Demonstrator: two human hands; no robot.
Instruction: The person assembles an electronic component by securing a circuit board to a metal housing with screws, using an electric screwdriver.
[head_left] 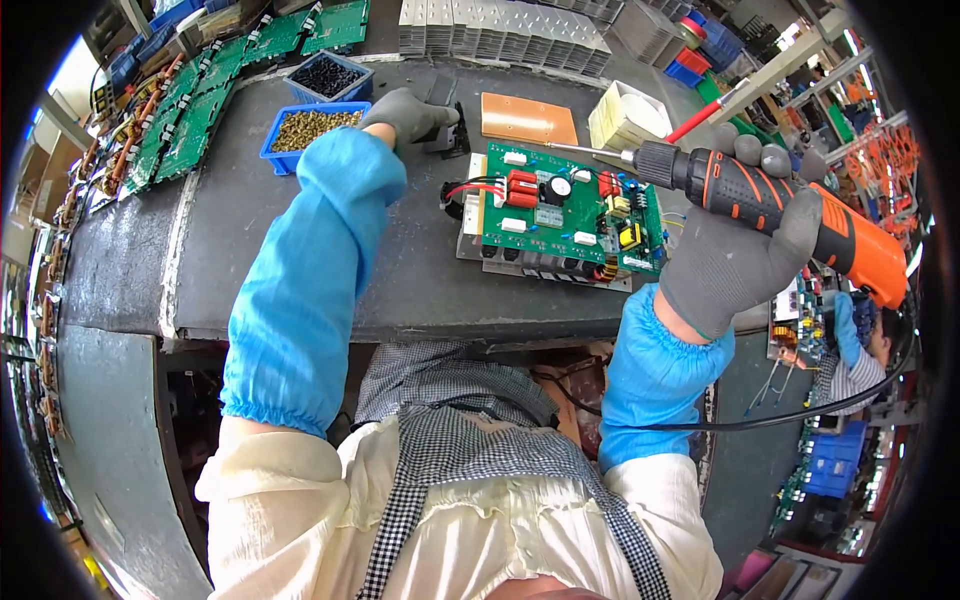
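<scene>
A dark counter [250, 235] fills the middle of the frame. Along its far edge, at top centre, stands a row of silvery metal parts [500, 38]. At right, an orange-and-black power drill [735, 190] is gripped in the person's gloved right hand [735, 262], its long bit pointing left, the tip near the orange sheet's lower edge. Below the bit, right of centre, a green circuit board [570, 228] lies on metal pieces, carrying red, white and yellow parts. The flat orange sheet [527, 117] lies above the board, with a white tub [608, 130] to its right. At upper left of centre, a blue bin [288, 162] holds small brass-coloured pieces, and a second bin behind it holds black ones. Just right of them, the gloved left hand [410, 117] has its fingers bent at a small dark piece [455, 137]; whether they grip it cannot be told.
</scene>
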